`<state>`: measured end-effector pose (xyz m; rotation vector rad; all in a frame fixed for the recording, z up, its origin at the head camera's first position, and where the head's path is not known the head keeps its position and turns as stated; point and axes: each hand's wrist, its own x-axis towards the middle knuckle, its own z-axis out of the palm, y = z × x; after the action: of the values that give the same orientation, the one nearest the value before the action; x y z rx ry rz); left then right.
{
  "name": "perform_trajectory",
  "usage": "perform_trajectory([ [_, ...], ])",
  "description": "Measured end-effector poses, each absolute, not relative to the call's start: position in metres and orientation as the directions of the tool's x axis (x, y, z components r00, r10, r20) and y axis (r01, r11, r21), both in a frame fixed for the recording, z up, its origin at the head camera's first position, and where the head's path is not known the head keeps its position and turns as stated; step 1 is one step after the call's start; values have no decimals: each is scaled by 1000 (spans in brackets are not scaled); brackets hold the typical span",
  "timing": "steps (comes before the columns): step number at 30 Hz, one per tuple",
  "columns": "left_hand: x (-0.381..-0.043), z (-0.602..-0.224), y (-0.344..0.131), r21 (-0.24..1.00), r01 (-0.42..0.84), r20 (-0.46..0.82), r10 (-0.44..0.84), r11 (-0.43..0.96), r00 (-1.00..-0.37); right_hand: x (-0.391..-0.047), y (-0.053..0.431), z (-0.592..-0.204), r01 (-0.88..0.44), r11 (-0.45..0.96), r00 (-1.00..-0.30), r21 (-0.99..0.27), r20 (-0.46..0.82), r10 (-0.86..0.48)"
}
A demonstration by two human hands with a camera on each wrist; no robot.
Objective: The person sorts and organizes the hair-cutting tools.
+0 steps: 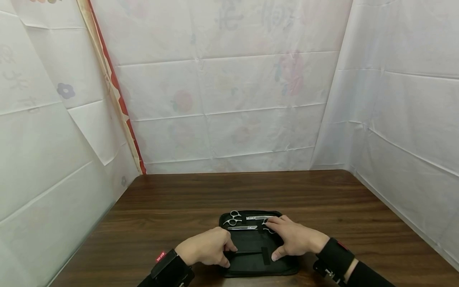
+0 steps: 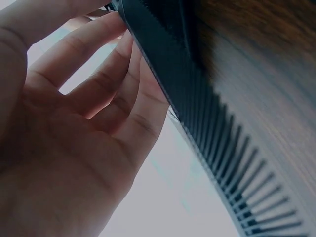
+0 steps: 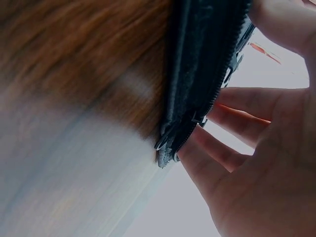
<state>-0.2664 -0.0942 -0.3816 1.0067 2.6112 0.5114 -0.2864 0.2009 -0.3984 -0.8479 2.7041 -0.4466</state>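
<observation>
A black zippered case (image 1: 251, 268) lies open on the table near its front. Two pairs of silver scissors lie in its far half: one blade (image 1: 256, 218) has its finger rings at the left, the other blade (image 1: 242, 228) has its rings at the right. My left hand (image 1: 208, 246) is at the case's left side, by the pocket edge. In the left wrist view, its fingertips pinch a black comb (image 2: 192, 103), which the hand hides in the head view. My right hand (image 1: 295, 236) rests on the case's right side, fingers extended beside the scissor rings, thumb on the black strap (image 1: 265, 256).
The dark wood table (image 1: 172, 195) spreads around the case. White printed sheets (image 1: 222, 131) hang behind it and on both sides. A red-edged strip (image 1: 123, 107) runs down the left corner.
</observation>
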Motion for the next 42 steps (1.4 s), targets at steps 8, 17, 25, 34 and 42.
perform_trajectory([
  [8, -264, -383, -91, 387, 632, -98, 711, 672, -697, -286, 201, -399, -515, 779, -789, -359, -157, -594],
  [17, -262, -383, -88, 347, 648, -101, 714, 678, -693, -287, 201, -400, -511, 781, -792, -358, -158, -590],
  [25, -259, -382, -84, 313, 661, -92, 714, 682, -694, -286, 201, -401, -524, 776, -788, -352, -145, -598],
  [34, -260, -382, -81, 284, 681, -86, 725, 675, -683, -287, 202, -400, -526, 772, -785, -357, -146, -603],
  [42, -258, -384, -77, 271, 699, -70, 738, 661, -671, -285, 202, -399, -532, 769, -783, -355, -138, -606],
])
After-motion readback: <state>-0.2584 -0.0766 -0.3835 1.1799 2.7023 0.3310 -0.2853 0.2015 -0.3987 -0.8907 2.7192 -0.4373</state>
